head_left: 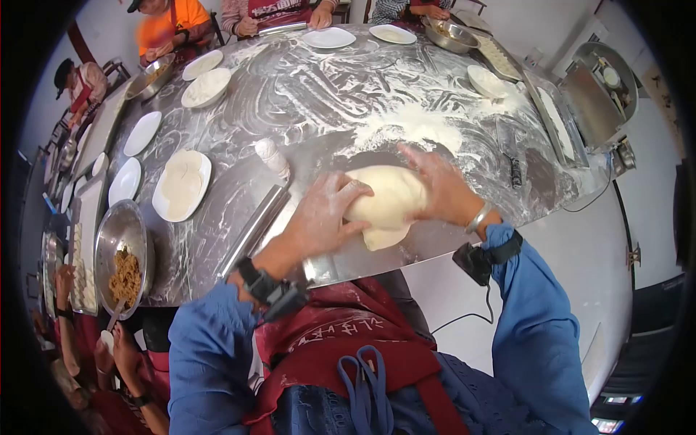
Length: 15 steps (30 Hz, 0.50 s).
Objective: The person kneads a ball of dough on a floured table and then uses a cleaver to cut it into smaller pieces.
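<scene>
A smooth pale lump of dough [391, 192] rests on the floured metal table in front of me, with a flap hanging toward the near edge. My left hand [324, 212] curves around its left side, fingers and thumb pressing on it. On the opposite side, my right hand [444, 187] grips the dough with its fingers bent over the edge. A shiny metal rolling pin [254, 230] lies left of my left hand. Just beyond it is a white, flour-dusted bottle-like object [272, 156]. To the right lies a flour-covered tool with a dark handle [515, 174].
At the left are a plate of dough wrappers [206, 174] and a steel bowl of brown filling [100, 250]. Loose flour [417, 130] covers the table beyond the dough. A long tray [557, 127] borders the right side. Several people work around the table.
</scene>
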Motion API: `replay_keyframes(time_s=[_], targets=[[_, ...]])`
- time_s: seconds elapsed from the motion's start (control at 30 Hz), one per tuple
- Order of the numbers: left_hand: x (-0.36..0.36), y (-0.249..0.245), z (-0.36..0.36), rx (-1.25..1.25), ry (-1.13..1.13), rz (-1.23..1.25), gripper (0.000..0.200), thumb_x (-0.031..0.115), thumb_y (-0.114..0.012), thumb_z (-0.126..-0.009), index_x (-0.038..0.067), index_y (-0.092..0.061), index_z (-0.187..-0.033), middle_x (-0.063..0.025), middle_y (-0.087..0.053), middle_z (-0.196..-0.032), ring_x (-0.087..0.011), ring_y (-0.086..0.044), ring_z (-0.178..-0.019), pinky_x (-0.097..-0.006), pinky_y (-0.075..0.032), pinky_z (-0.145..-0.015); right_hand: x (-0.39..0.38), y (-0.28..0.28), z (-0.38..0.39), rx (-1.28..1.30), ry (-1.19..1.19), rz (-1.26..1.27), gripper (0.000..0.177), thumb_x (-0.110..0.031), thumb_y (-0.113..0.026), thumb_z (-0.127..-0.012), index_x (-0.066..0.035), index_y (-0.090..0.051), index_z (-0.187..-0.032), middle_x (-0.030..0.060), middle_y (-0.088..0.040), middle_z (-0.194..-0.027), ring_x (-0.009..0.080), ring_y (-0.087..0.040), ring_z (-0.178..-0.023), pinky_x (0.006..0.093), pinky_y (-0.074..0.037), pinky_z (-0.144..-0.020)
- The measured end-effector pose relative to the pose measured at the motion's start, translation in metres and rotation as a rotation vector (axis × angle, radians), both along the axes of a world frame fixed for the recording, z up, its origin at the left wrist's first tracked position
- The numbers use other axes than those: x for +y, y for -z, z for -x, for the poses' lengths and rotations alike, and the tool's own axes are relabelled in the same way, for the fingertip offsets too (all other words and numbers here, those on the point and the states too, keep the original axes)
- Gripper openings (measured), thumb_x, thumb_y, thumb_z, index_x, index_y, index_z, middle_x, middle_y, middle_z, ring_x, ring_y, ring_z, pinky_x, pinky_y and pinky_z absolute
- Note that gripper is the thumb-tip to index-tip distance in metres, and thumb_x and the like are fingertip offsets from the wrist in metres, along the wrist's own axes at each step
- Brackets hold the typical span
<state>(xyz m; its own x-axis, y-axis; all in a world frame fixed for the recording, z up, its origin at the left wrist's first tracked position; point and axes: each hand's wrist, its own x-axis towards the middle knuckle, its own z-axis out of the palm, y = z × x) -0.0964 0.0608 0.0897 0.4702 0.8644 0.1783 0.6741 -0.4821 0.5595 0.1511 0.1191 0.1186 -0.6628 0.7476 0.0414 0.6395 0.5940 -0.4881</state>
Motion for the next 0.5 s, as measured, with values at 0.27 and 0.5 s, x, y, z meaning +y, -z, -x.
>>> replay_keyframes(time_s=[0.27,0.5], targets=[[-0.030,0.027,-0.020,0.014,-0.146,-0.214,0.095,0.026,-0.082,-0.053,0.012,-0.039,-0.136,-0.0252,-0.036,-0.130,-0.0458,-0.035,-0.121,-0.0487,-0.030,-0.104,-0.068,0.058,0.019,0.028,0.043,-0.343,0.093,-0.027,-0.081,-0.053,-0.013,-0.040,-0.135,0.0208,-0.038,-0.130,0.0422,-0.038,-0.116,0.0520,-0.032,-0.098],[0.000,0.050,-0.021,0.036,-0.220,-0.222,0.090,0.006,-0.076,-0.053,0.012,-0.040,-0.135,-0.0254,-0.040,-0.124,-0.0423,-0.040,-0.115,-0.0484,-0.035,-0.096,-0.033,0.090,0.026,0.182,0.127,-0.435,0.078,-0.023,-0.075,-0.060,-0.016,-0.046,-0.132,0.0224,-0.040,-0.124,0.0447,-0.040,-0.111,0.0542,-0.035,-0.092]])
